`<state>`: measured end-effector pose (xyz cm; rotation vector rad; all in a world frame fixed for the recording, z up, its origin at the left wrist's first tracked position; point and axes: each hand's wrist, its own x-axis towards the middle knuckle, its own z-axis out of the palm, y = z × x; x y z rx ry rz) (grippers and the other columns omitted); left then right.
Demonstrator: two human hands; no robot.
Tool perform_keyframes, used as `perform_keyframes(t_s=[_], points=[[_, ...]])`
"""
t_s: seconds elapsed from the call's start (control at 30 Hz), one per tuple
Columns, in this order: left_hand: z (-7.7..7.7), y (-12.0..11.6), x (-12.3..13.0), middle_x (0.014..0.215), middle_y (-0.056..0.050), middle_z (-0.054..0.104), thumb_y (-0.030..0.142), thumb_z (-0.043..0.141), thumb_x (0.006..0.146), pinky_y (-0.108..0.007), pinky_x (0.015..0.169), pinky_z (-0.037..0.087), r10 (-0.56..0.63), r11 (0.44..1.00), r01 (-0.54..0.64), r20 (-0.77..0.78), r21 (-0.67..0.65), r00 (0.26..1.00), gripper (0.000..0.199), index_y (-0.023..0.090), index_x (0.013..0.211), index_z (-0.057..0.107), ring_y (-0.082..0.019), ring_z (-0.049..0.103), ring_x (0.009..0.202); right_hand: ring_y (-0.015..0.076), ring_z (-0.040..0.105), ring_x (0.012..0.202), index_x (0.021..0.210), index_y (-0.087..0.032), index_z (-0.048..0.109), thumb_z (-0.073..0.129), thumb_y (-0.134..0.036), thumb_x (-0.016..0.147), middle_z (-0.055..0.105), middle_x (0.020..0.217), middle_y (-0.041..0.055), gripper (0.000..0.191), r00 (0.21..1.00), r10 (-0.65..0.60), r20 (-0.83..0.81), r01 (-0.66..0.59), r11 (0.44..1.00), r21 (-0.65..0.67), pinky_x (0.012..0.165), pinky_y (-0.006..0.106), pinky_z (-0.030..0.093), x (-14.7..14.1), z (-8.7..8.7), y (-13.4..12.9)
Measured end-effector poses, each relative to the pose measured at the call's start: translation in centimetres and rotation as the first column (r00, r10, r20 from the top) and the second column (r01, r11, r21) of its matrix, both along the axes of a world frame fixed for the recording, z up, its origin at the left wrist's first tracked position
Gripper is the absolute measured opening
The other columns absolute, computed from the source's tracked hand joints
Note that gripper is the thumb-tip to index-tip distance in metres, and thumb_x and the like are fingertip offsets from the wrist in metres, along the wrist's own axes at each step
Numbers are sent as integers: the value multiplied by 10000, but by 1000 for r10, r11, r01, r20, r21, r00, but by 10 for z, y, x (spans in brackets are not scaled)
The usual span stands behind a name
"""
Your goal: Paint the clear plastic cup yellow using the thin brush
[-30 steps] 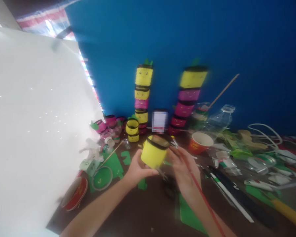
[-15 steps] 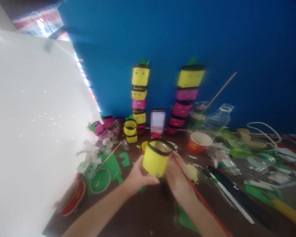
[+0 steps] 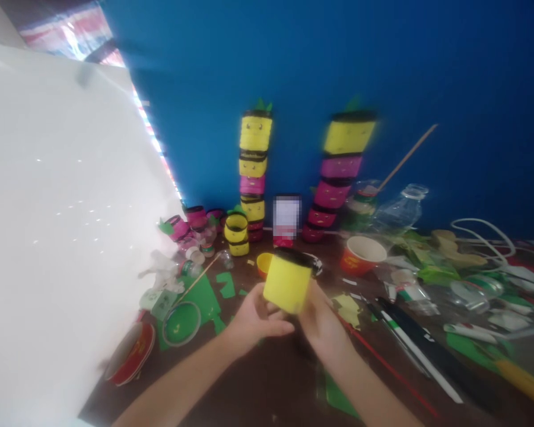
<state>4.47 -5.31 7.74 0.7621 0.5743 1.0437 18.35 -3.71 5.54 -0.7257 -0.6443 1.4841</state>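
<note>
Yellow cup (image 3: pixel 287 284) between left hand (image 3: pixel 251 311) and right hand (image 3: pixel 317 320); inside hidden.

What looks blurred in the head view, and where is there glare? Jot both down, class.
Head view: right-hand tower smeared, notably at its top, left-hand tower clearer; head view: white surface glaring, dotted with bright specks; head view: held yellow container bright in front, dark at the rim.

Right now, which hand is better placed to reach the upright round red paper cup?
Probably the right hand: the red paper cup stands beyond it, while the left hand is farther off, across the black-rimmed yellow cylinder.
</note>
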Motion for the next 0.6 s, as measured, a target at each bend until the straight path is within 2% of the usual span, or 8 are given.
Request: perform_keyframes(t_s=[0.1, 0.23, 0.43, 0.47, 0.53, 0.6], points=[[-4, -1, 0, 1069, -80, 616, 85, 823, 480, -421, 965, 401, 4, 1000, -4, 10, -3, 1000, 601, 183, 975, 497, -237, 588, 1051, 191, 657, 897, 907, -225, 657, 601, -481, 762, 713, 858, 11, 299, 1000, 19, -22, -19, 1000, -20, 852, 370, 543, 1, -3, 4], [-10, 0, 0, 1016, -75, 622, 109, 788, 544, -413, 960, 393, 35, 999, -34, 11, -25, 999, 507, 173, 964, 511, -214, 606, 993, 196, 647, 954, 889, -225, 672, 590, -503, 762, 717, 915, 29, 317, 997, 46, -64, -49, 997, -58, 847, 361, 548, 0, -1, 8], [-16, 11, -5, 809, -37, 620, 191, 756, 526, -370, 762, 467, 190, 975, -192, -23, -112, 981, 432, 158, 887, 522, -184, 626, 747, 163, 634, 1003, 912, -253, 676, 567, -522, 772, 711, 982, 16, 322, 991, 72, -113, -82, 992, -92, 816, 296, 561, -1, 6, 9], [-15, 11, -7, 819, -33, 613, 213, 752, 542, -362, 753, 467, 223, 970, -228, -58, -89, 973, 419, 162, 889, 523, -175, 619, 738, 169, 638, 996, 913, -250, 677, 555, -527, 778, 709, 986, 19, 332, 990, 77, -117, -88, 992, -93, 807, 304, 566, -1, 7, 9], [-11, 8, -8, 905, -51, 609, 265, 735, 605, -356, 810, 454, 329, 944, -325, -120, 52, 937, 412, 172, 947, 524, -174, 602, 824, 184, 648, 972, 908, -244, 681, 528, -543, 788, 709, 980, 23, 357, 992, 74, -102, -83, 993, -87, 798, 329, 572, -2, 11, 7], [-4, 4, -8, 991, -66, 597, 254, 756, 607, -351, 881, 430, 369, 925, -344, -170, 160, 914, 476, 193, 1012, 513, -189, 574, 944, 195, 652, 959, 916, -245, 682, 514, -542, 795, 711, 968, 20, 363, 998, 52, -29, -53, 997, -46, 799, 345, 574, -2, 14, 3]])
